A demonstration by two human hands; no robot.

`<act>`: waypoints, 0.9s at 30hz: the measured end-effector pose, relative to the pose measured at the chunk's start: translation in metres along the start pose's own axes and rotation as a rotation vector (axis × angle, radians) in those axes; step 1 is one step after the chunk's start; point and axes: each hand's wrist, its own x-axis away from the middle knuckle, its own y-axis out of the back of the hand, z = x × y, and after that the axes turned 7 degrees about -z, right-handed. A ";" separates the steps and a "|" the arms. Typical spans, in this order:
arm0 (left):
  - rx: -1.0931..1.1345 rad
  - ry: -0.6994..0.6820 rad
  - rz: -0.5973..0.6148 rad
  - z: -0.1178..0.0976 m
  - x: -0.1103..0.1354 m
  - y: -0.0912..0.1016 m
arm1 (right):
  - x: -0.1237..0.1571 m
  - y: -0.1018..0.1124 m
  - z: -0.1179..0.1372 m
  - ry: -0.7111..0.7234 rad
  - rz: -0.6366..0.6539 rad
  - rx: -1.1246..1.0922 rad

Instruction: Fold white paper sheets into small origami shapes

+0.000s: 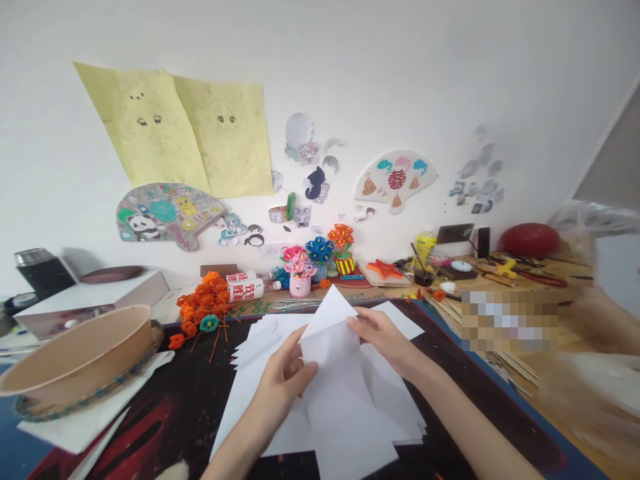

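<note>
As left hand [284,370] curls, right hand [384,335] — pinching paper [334,373]

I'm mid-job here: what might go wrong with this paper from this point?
1. The left hand and right hand both pinch the white paper near its upper part; an uneven pull might crease or tear it.
2. Its lower end hangs over the loose, uneven pile, so a sweep could push those sheets askew.
3. A cup of dark liquid stands beyond the right hand; a knock might spill it.
</note>
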 end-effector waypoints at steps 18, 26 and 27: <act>-0.017 -0.041 -0.175 -0.025 0.012 -0.002 | 0.011 -0.015 0.008 0.023 0.058 0.022; -0.047 -0.100 -0.125 -0.016 0.005 0.008 | 0.017 -0.018 0.015 0.050 0.021 0.066; -0.078 -0.115 -0.139 -0.017 0.006 0.008 | 0.017 -0.019 0.015 0.046 0.011 0.059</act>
